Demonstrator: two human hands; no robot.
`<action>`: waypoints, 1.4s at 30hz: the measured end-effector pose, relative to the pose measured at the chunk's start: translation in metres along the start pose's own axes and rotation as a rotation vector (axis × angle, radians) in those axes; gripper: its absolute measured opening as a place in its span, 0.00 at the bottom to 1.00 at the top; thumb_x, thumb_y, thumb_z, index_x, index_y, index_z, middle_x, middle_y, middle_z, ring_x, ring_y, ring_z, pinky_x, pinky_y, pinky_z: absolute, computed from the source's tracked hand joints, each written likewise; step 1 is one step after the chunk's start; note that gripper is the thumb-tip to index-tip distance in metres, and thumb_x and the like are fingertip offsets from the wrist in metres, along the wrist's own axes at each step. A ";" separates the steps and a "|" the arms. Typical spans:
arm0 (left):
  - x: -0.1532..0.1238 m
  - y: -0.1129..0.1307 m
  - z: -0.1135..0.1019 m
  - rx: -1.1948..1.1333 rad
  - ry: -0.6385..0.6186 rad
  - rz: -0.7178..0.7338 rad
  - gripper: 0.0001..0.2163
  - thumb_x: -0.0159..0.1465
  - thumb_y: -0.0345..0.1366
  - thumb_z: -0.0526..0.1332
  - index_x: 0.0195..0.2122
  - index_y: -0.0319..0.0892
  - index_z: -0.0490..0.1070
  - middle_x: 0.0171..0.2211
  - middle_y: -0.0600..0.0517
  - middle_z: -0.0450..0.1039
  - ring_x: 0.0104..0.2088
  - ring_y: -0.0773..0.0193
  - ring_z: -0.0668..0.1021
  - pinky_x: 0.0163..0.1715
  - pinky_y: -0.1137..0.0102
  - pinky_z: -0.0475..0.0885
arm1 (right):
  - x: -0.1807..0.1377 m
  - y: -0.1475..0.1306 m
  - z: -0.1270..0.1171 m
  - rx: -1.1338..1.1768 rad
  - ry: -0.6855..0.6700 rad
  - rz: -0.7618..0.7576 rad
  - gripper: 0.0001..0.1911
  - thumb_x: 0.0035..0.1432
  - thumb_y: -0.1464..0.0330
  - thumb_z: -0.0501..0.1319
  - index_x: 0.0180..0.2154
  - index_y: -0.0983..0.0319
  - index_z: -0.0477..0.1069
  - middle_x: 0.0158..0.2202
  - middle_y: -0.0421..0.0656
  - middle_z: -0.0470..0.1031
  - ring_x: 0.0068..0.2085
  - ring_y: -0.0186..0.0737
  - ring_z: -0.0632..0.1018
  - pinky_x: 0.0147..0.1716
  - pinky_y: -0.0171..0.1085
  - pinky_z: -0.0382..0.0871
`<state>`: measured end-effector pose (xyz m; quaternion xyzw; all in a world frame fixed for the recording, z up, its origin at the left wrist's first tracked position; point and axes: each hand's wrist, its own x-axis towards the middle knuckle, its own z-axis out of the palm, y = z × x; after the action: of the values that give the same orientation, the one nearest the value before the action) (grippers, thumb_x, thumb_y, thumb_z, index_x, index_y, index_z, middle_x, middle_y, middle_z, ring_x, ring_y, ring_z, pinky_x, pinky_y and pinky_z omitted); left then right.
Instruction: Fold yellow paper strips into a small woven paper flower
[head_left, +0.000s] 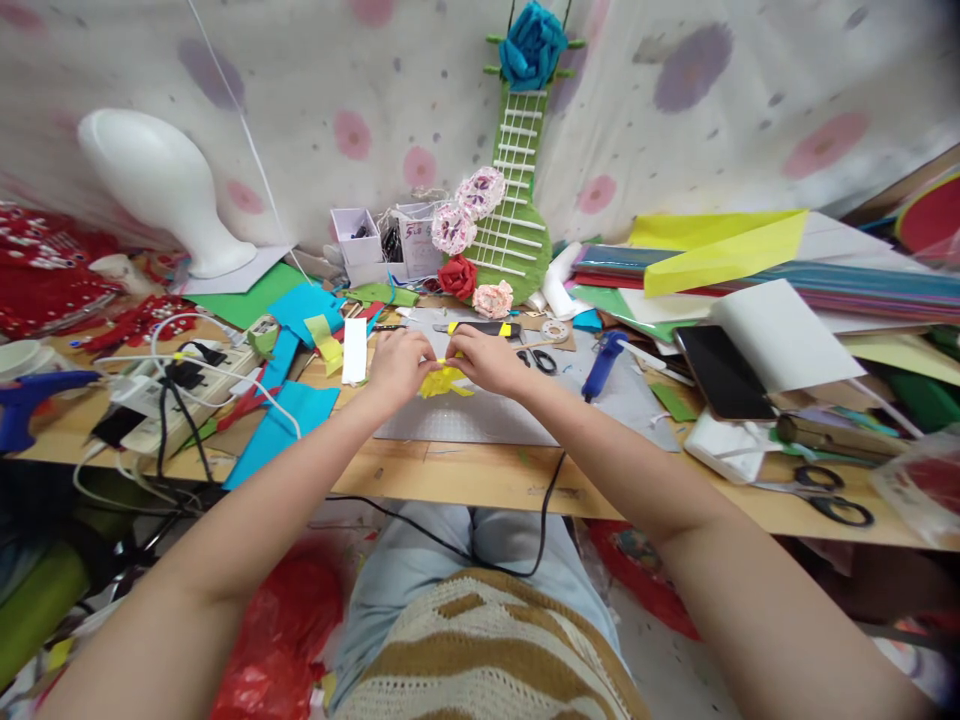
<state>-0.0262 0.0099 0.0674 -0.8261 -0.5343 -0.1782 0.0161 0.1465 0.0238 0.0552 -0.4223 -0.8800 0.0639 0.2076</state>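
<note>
Over a grey mat (480, 428) at the table's front, my two hands meet at a small piece of crinkled yellow paper (441, 383). My left hand (402, 362) pinches its left side between thumb and fingers. On the other side my right hand (484, 358) pinches the same paper, its fingertips close to the left ones. Loose yellow ends hang below the fingers. Just behind the hands lies a yellow-and-black utility knife (495, 328). Black-handled scissors (543, 362) and a roll of tape (555, 332) lie right of my right hand.
A blue glue gun (602, 366) rests on the mat's right, its black cord hanging over the table edge. A green paper guitar (517, 200) with flowers stands behind. Left are blue paper (289, 420) and a power strip (191, 395); right, a phone (724, 372) and larger scissors (821, 490).
</note>
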 end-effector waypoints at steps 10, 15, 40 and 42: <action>0.002 0.000 -0.004 -0.049 -0.044 -0.107 0.11 0.54 0.47 0.63 0.25 0.45 0.74 0.33 0.51 0.75 0.39 0.58 0.72 0.41 0.62 0.61 | -0.001 -0.001 0.001 0.027 -0.032 -0.014 0.07 0.60 0.68 0.55 0.36 0.63 0.70 0.42 0.45 0.69 0.40 0.35 0.71 0.34 0.31 0.59; 0.003 -0.001 -0.001 -0.061 -0.047 -0.104 0.09 0.56 0.44 0.62 0.26 0.44 0.73 0.32 0.52 0.74 0.38 0.59 0.72 0.40 0.63 0.61 | -0.002 0.000 0.001 0.036 -0.040 -0.037 0.07 0.60 0.69 0.53 0.37 0.63 0.69 0.43 0.46 0.68 0.41 0.36 0.71 0.35 0.31 0.60; -0.007 0.009 0.013 0.071 0.151 0.022 0.04 0.54 0.37 0.62 0.28 0.43 0.69 0.34 0.50 0.72 0.41 0.56 0.70 0.43 0.61 0.59 | -0.007 0.003 0.002 -0.059 0.016 0.004 0.09 0.60 0.66 0.55 0.36 0.63 0.70 0.43 0.45 0.70 0.38 0.36 0.72 0.29 0.32 0.57; -0.008 0.011 0.013 0.090 0.169 0.022 0.04 0.55 0.37 0.61 0.29 0.43 0.69 0.34 0.49 0.72 0.42 0.55 0.70 0.43 0.61 0.59 | -0.007 0.002 0.001 -0.077 0.014 0.001 0.10 0.60 0.65 0.54 0.36 0.63 0.70 0.44 0.45 0.70 0.38 0.35 0.72 0.28 0.32 0.57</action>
<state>-0.0156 0.0016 0.0543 -0.8124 -0.5293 -0.2231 0.1003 0.1517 0.0196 0.0513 -0.4307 -0.8802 0.0271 0.1974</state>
